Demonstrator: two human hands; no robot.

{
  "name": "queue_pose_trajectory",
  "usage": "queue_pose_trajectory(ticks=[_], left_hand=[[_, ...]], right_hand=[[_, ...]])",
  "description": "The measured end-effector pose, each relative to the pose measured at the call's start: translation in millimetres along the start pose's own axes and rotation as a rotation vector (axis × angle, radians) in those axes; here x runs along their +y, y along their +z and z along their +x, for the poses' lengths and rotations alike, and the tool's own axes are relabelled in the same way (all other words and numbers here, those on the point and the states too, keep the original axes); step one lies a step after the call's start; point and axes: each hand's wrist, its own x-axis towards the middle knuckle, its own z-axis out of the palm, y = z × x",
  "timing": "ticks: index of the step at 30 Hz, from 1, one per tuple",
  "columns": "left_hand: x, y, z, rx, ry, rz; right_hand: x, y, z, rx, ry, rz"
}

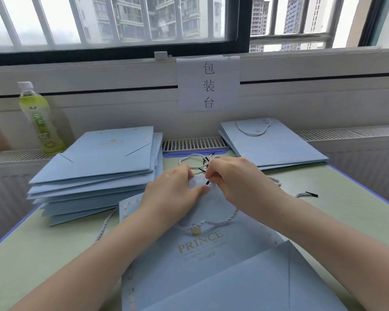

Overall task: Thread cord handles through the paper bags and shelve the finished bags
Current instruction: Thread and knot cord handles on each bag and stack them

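Lying flat on the pale green bench, a light blue paper bag printed with gold "PRINCE" lettering has its top edge turned away from the person, and both hands meet at that edge. The left hand rests on the bag with its fingers curled at the rim and its thumb stretched flat across the paper, holding the top down. The right hand pinches a black-tipped cord end between its fingertips, right at the bag's top edge and close to the left thumb; whether the tip has entered a hole cannot be told. A twisted white cord handle already loops across the bag's face just above the gold crown. Beyond the hands lies a small bundle of loose cords with black tips, and one more cord end lies by itself to the right. A stack of flat bags sits to the left, well apart from a smaller pile of bags with handles at the far right. A green drink bottle stands upright behind the left stack, and a paper sign hangs on the wall below the window.
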Motion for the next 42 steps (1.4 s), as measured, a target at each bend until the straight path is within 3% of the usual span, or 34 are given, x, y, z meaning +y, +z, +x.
queue_pose_trajectory(ticks=[6,12,19,28,34,42], left_hand=[[-8.0,-2.7,7.9,-0.024,-0.010,-0.231],[-11.4,-9.6,9.5,0.001,-0.012,-0.415],[-5.8,-9.6,4.9,-0.009,0.007,-0.451],[-2.1,-12.8,3.2,0.015,0.012,-0.404],[-3.1,-10.7,4.3,0.029,0.037,-0.382],[-4.6,-14.1,8.8,0.122,0.030,-0.368]], right_hand=[[-4.5,-1.5,0.5,-0.003,-0.095,-0.002],[-7.0,-1.2,3.2,0.016,0.003,0.160],[-6.3,-4.2,2.6,0.049,0.097,0.255],[4.1,-10.7,5.3,0.052,0.020,0.064],[-2.3,-4.7,3.3,-0.041,-0.037,0.104],[-9.3,-10.1,4.5,0.046,0.035,0.253]])
